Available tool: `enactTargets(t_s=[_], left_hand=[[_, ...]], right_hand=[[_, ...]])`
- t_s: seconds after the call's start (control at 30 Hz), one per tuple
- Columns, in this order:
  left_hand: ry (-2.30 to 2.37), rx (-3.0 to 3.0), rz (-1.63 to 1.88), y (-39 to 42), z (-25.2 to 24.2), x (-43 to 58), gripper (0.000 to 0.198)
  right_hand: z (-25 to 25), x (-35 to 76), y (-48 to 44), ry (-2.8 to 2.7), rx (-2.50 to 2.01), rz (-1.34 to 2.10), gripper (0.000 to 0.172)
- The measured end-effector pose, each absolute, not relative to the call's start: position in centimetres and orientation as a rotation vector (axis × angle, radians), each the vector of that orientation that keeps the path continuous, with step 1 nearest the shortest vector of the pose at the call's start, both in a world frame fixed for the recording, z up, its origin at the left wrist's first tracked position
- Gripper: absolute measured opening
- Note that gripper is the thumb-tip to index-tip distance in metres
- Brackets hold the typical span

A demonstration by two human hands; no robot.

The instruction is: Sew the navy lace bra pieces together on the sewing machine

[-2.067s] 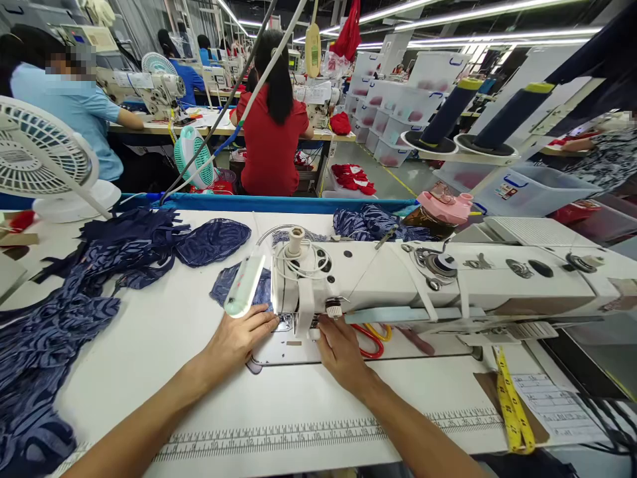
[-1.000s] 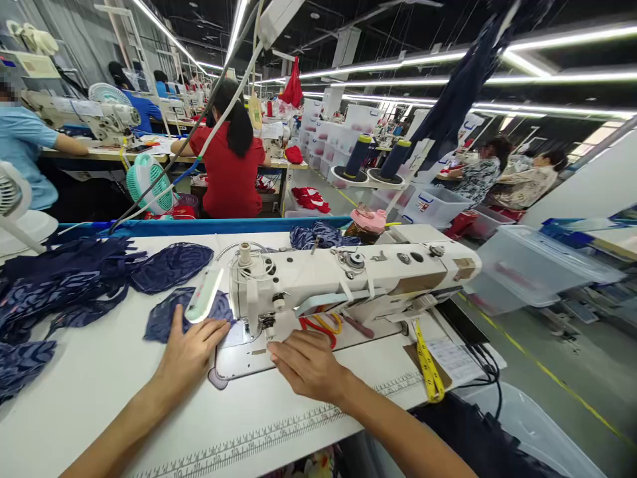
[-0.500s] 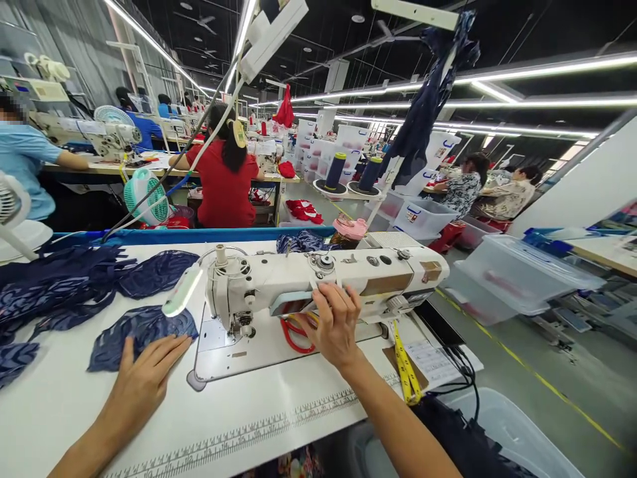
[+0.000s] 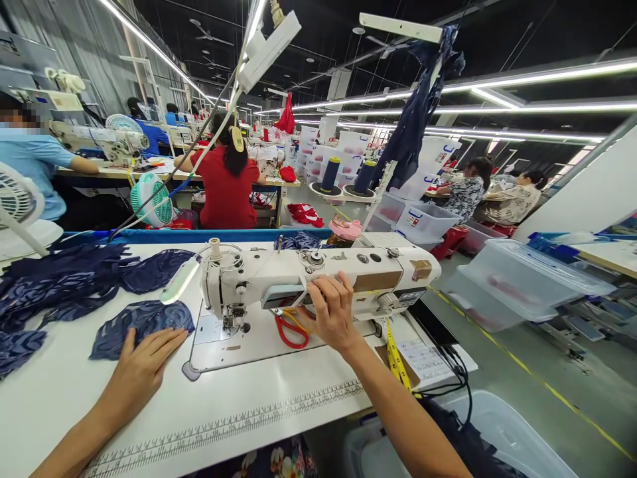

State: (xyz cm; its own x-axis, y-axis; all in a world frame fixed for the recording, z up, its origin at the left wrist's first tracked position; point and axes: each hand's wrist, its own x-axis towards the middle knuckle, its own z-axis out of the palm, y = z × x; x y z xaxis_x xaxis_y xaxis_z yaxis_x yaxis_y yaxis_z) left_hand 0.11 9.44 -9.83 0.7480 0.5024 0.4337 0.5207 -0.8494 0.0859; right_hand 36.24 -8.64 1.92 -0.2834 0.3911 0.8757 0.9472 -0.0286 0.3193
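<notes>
My left hand (image 4: 139,372) lies on the white table (image 4: 239,411) with its fingers stretched out over the near edge of a navy patterned fabric piece (image 4: 142,325). Curled against the front of the white sewing machine (image 4: 368,265), my right hand (image 4: 332,315) has its fingers up on the machine's arm and its thumb lower down. A flat panel with a pale rim (image 4: 281,295) sits on the machine just left of these fingers. Below the arm, scissors with red handles (image 4: 292,344) are partly hidden by the thumb. The machine's needle area (image 4: 233,322) has no fabric under it.
More navy pieces (image 4: 64,279) are heaped at the left. A lamp (image 4: 180,282) leans by the machine head. A yellow tape measure (image 4: 397,358) and papers (image 4: 428,362) lie at the right, above a clear bin (image 4: 512,425). Thread cones (image 4: 330,176) stand behind; people sit at other machines.
The view has shifted slightly, so the machine sits a little further left. My right hand stays at the machine's arm with its fingers a bit higher. My left hand remains on the fabric.
</notes>
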Motion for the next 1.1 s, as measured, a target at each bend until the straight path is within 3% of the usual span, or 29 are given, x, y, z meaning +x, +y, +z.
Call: enactTargets(t_s=[0.17, 0.47, 1.1], left_hand=[[-0.872, -2.903, -0.740, 8.7, -9.0, 0.5, 0.052], [-0.947, -2.865, -0.671, 7.8, -8.2, 0.7, 0.050], [-1.011, -2.910, -0.561, 8.0, -8.2, 0.6, 0.048]], right_hand=[[1.9, 36.7, -8.8, -1.758, -1.402, -1.336, 0.043], [1.2, 36.4, -8.9, -1.700, -1.379, -1.346, 0.061], [1.1, 36.2, -9.0, -1.703, -1.436, -1.325, 0.059]])
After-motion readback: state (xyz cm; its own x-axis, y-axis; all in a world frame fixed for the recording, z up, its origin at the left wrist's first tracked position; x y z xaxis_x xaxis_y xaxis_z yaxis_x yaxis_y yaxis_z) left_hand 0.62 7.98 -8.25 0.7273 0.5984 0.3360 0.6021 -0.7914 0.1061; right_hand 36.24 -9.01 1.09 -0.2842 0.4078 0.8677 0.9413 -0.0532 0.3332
